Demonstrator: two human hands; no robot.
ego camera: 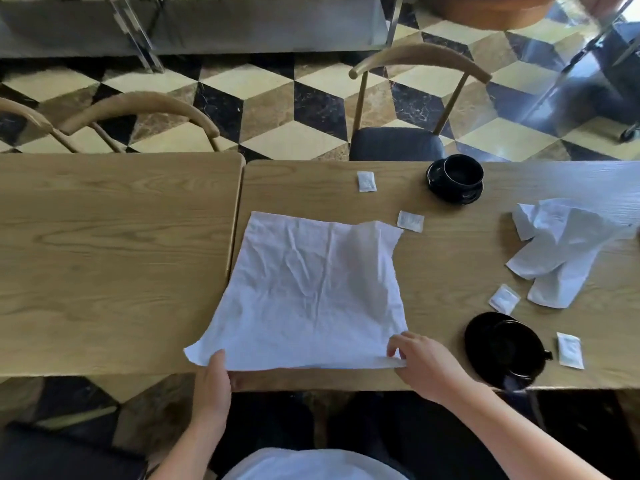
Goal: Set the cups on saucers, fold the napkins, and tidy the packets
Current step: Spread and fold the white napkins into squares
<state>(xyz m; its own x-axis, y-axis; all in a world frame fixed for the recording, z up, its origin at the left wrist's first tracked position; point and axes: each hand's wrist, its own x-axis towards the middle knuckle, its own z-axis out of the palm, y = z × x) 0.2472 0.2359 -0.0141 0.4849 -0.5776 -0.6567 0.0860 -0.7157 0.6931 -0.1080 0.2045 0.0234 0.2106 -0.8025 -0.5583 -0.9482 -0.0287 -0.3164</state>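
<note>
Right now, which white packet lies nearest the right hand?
The packet just right of the near cup and saucer; the other three lie farther up the table.

Both hands pinch the near edge of a spread white napkin [308, 289]: left hand [213, 382] at seven o'clock, right hand [420, 365] at five, on the wooden table [114, 254].

A spread white napkin [311, 292] fills the middle of the right counter [450, 244], leaving the whole left counter [114, 258] bare and open to reach. To the right, passage narrows: a crumpled napkin [568, 247], two black cups on saucers [455, 180] [505, 351] and four scattered packets [365, 181] [410, 221] [504, 299] [569, 350] break up the wood, with clear lanes between the spread napkin and the near cup.
</note>
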